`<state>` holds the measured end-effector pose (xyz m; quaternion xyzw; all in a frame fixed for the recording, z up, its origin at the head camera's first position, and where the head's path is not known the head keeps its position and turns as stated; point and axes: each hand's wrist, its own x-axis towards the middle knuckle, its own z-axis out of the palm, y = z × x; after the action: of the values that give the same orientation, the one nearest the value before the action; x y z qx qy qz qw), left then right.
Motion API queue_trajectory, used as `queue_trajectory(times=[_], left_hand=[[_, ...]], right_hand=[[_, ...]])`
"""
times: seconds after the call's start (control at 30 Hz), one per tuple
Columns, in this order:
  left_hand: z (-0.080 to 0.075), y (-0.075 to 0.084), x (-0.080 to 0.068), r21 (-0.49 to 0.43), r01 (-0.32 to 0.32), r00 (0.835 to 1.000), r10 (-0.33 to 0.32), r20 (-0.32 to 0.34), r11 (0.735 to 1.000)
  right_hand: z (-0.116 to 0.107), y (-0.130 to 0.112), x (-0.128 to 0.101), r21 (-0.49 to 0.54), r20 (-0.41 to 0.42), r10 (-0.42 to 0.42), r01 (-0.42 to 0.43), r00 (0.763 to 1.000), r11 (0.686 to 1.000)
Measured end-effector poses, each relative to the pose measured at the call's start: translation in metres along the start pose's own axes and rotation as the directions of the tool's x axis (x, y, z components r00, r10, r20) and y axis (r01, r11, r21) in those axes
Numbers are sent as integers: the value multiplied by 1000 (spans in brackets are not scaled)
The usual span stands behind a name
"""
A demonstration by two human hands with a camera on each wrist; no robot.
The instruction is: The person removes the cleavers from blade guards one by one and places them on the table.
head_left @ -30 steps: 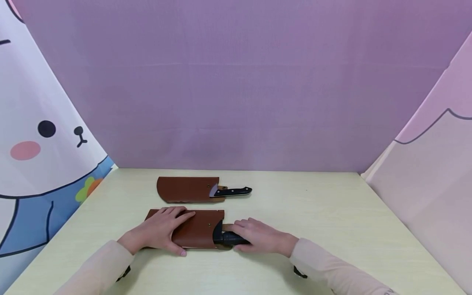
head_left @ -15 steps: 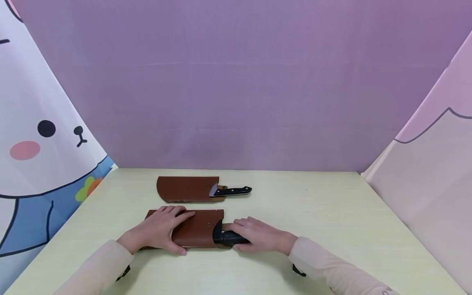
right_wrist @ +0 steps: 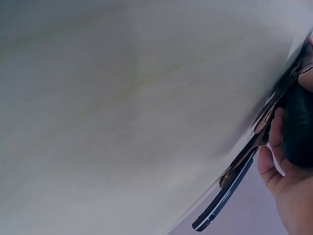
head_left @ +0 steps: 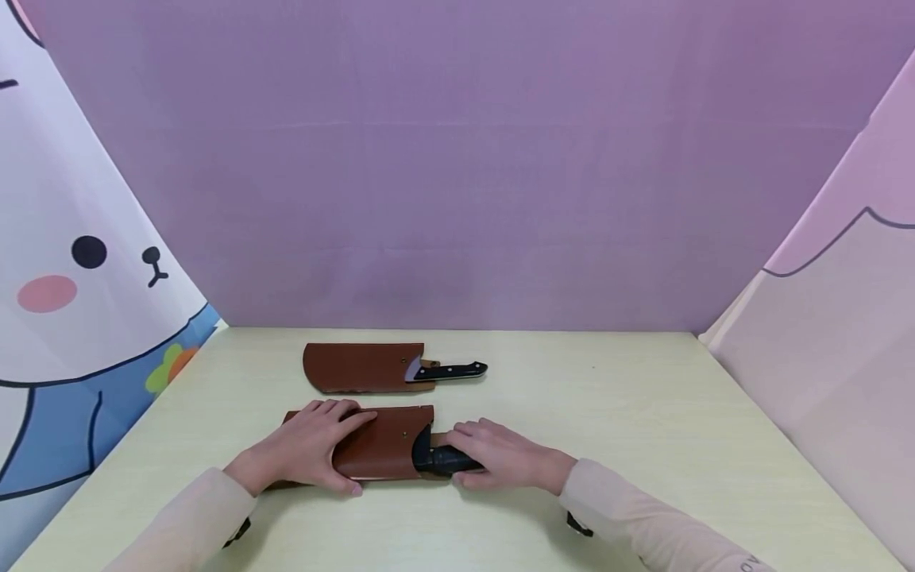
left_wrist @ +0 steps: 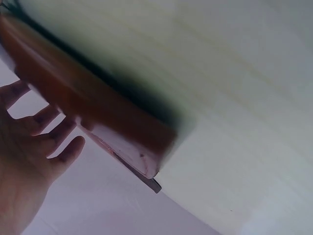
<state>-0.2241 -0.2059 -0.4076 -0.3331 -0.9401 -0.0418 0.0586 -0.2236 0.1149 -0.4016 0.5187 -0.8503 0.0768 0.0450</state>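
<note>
A brown leather knife sheath (head_left: 382, 445) lies on the table in the head view, with a black-handled knife in it and the blade hidden. My left hand (head_left: 307, 445) rests spread over the sheath's left half, thumb by its near edge. At the sheath's right end, my right hand (head_left: 503, 457) grips the knife's thick black handle (head_left: 446, 461). The left wrist view has the sheath (left_wrist: 98, 103) from the side beside my extended fingers. Fingers of my right hand wrap the dark handle (right_wrist: 297, 127) in the right wrist view.
Farther back lies a second brown sheath (head_left: 364, 368), parallel to the first. A smaller knife with a riveted black handle (head_left: 453, 371) sticks out of it to the right. A purple backdrop (head_left: 457, 199) stands along the table's (head_left: 608, 413) far edge, with printed panels on both sides.
The near sheath has turned very slightly, its left end coming a little toward me. Both hands keep nearly the same places and holds.
</note>
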Motion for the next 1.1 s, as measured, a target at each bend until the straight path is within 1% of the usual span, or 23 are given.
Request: queue_trajectory(times=[0.13,0.27,0.37,0.5,0.87,1.1], left_hand=[[-2,1,0,11,-14,1000,15,-19,1000],[-5,2,0,30,-25,999,26,-28,999],[-6,1,1,48,-32,999,34,-42,998],[-9,0,2,69,-39,997,44,-70,997],[-20,5,3,86,-28,997,35,-71,996],[-24,8,5,115,-27,994,39,-98,993]], right_hand=[[-2,1,0,16,-18,-5,5,1000,1000],[-4,1,0,38,-9,12,-12,1000,999],[-5,1,-1,49,-24,10,-9,1000,999],[-7,2,-2,56,-66,-6,10,998,998],[-11,1,-4,58,-107,8,-2,994,998],[-13,0,-6,91,-130,35,-23,991,996]])
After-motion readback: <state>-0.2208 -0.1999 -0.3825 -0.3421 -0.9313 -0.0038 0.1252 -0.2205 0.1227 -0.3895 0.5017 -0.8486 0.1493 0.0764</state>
